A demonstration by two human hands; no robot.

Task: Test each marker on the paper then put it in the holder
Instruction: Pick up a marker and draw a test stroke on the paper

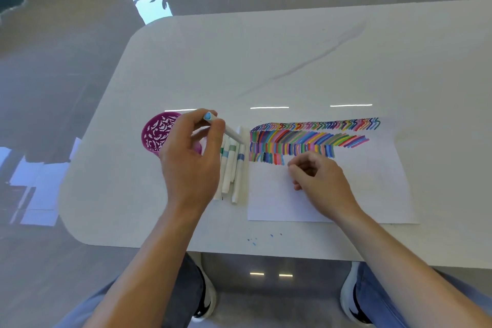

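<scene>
Our left hand (191,157) pinches the marker (231,133), blue end toward ten o'clock, beside the holder (157,133); right hand (319,176) curled, contents unclear.

1. Holder (157,136), towards the table's left edge: magenta, with a white leaf-like pattern.
2. Marker (232,132): white barrel, light-blue end.
3. Loose markers (235,170): white barrels; green, teal and blue bands.
4. Paper (372,189): white; rows of multicoloured strokes, the far row zigzag.
5. Table (266,61): white, faint grey veins; blue specks (253,241) by the near edge.
</scene>
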